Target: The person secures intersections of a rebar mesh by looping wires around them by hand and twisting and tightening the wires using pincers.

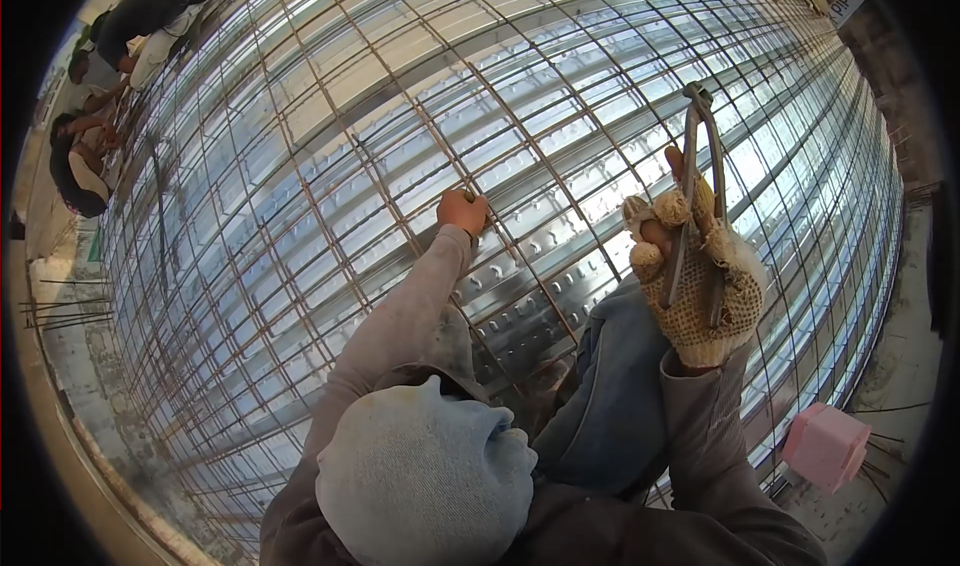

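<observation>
Clasping pincers (689, 181), prob. stiff & heavyish, best held low on handles, w/ mostly curled fingers of gloved R hand (700, 286) above rebar mesh (570, 201), bare L hand (463, 212) at mesh, pinch unclear.

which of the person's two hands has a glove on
The right hand, which holds the pincers: it wears a ragged, pale glove with bare skin showing at the fingers, while the left hand is ungloved.

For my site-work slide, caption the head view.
Gloved right hand holding pincers, bare left hand at a metal bar grid.
</observation>
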{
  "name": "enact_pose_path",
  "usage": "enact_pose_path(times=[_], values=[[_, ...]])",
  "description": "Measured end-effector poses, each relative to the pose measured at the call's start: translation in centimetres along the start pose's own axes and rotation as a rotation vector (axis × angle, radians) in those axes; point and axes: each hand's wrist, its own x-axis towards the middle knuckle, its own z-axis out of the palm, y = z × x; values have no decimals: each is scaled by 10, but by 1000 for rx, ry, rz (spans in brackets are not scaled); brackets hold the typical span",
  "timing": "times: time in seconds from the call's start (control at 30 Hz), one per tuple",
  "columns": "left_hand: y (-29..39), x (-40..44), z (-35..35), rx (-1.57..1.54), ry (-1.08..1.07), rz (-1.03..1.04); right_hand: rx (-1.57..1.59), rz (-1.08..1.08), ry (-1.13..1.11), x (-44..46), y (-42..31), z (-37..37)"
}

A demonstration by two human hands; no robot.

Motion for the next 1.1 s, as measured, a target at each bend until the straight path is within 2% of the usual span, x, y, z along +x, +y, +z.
enact_pose_path(times=[0.07,0.1,0.17,0.2,0.27,0.33,0.4,0.47,0.5,0.53,0.6,0.67,0.7,0.77,0.87,0.9,0.93,1.0,1.03,1.1], values=[[-14,10,9,-278,-119,-106,13,-36,42,-1,6,4],[-12,6,5,-284,-111,-105,22,-74,81,2,8,8],[-2,-4,-2,-129,-25,50,17,-78,105,4,7,18],[-6,-4,1,-134,-29,47,18,-86,152,2,7,21],[-13,-3,7,-376,-64,6,4,-66,189,1,-5,11],[-16,-3,-3,-392,-101,7,156,-19,98,4,-19,-10],[-13,-8,-22,-240,2,75,48,-44,165,7,-36,-24],[-13,-5,-47,-267,47,134,-401,-17,335,4,-52,-58],[-14,0,-62,-323,115,149,-579,-102,506,4,-47,-64],[-14,4,-78,-379,184,161,-580,-98,515,2,-46,-75],[-9,15,-112,-478,147,41,-691,40,788,-6,-55,-113],[-30,53,-125,-355,217,36,-1209,255,896,-19,-57,-197],[-44,75,-125,-342,286,79,-1211,249,909,-28,-47,-238],[-54,106,-132,-335,338,127,-1703,2,1002,-54,-23,-304],[-33,131,-148,-270,397,246,-1888,7,1171,-74,8,-327],[-24,137,-148,-146,473,285,-1832,256,1262,-62,13,-279],[-17,145,-146,-22,547,327,-1827,266,1285,-64,21,-279],[-2,162,-138,-3,535,356,-1772,310,1332,-73,34,-288],[5,170,-134,25,538,366,-1800,240,1270,-97,38,-348],[21,182,-125,53,519,381,-1876,205,1296,-96,55,-341]])
